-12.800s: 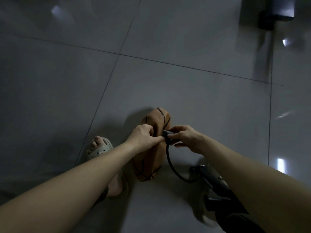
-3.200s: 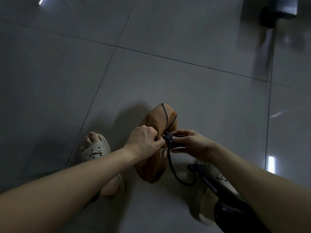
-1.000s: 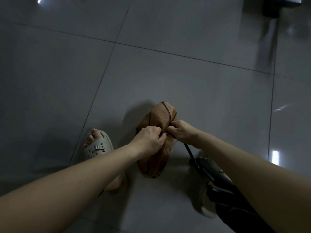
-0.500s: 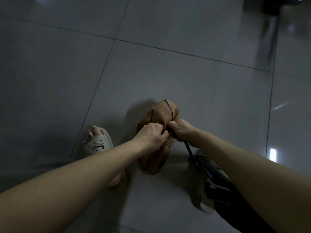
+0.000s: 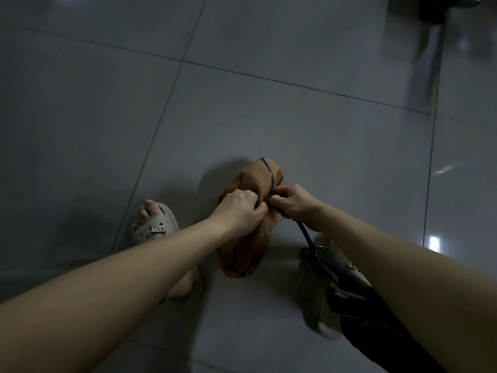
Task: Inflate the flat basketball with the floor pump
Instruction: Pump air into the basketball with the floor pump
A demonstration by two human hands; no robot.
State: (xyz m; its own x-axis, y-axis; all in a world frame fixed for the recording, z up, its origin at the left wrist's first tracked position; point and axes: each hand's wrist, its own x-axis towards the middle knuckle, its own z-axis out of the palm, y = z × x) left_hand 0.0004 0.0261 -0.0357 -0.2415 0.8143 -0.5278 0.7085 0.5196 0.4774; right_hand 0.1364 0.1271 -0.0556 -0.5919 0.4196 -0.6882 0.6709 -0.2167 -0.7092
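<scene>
Pinched tight, the fingers of the left hand curl into the slack skin of the flat, orange-brown, pebble-grained basketball. The right hand, knuckle to knuckle with it, clamps on the end of the thin black rubber hose and presses it to the same spot. Needle and valve are hidden under the fingers, so I cannot tell whether the needle is seated. The basketball looks light and limp: it is folded on itself like a taco, and it would likely cave away from any push instead of resisting. The best hold is therefore probably close around the valve, with fingers behind the skin to back it, and the grain should give good purchase. It stands on its folded edge on the glossy grey tile floor, near the left grout line of the large tile and well short of that tile's far edge. The hose is supple and runs down from the right hand to the black floor pump, which lies tilted under the right forearm, so its pull may tug the needle sideways. A beige perforated sandal sits just left of the ball, and a second pale sandal shows beneath the pump. On so smooth a tile the ball may well skid if let go.
</scene>
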